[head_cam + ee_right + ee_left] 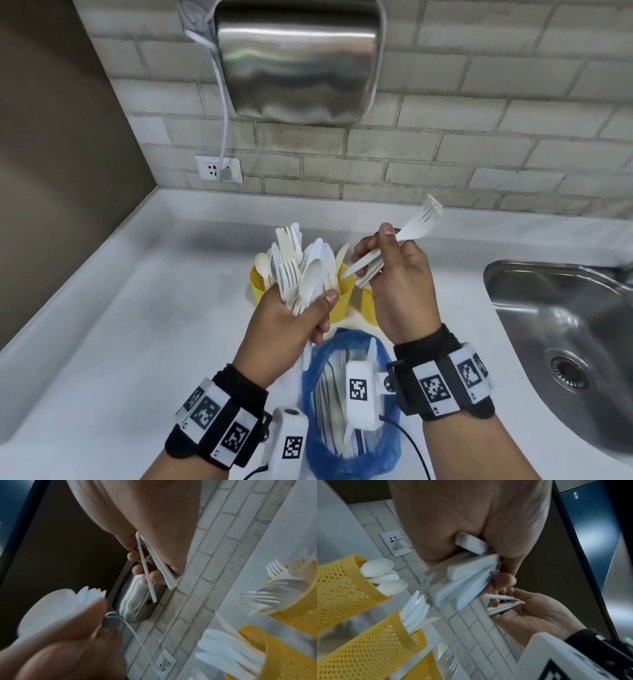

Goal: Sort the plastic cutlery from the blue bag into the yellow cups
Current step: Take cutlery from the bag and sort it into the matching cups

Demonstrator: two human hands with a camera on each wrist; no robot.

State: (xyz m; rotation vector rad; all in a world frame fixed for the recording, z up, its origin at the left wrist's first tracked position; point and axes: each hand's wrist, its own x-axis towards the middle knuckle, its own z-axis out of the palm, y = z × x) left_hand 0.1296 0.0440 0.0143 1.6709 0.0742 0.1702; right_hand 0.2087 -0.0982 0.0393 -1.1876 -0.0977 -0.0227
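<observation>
My left hand (305, 308) grips a thick bundle of mixed white cutlery (301, 270), spoons, forks and knives fanned upward. To its right, my right hand (376, 251) pinches a few white forks (416, 224), tines pointing up and right. Both hands hover over three yellow mesh cups (339, 303). In the left wrist view one cup holds spoons (342, 588), one knives (376, 649), one forks (423, 669). The blue bag (342, 438) lies open on the counter below my wrists, with more cutlery inside. The fork handles (154, 563) cross my right fingers.
A steel sink (565, 325) is set into the white counter (137, 325) at the right. A metal hand dryer (298, 58) hangs on the tiled wall, its cable running to a socket (219, 168). A brown wall closes the left side.
</observation>
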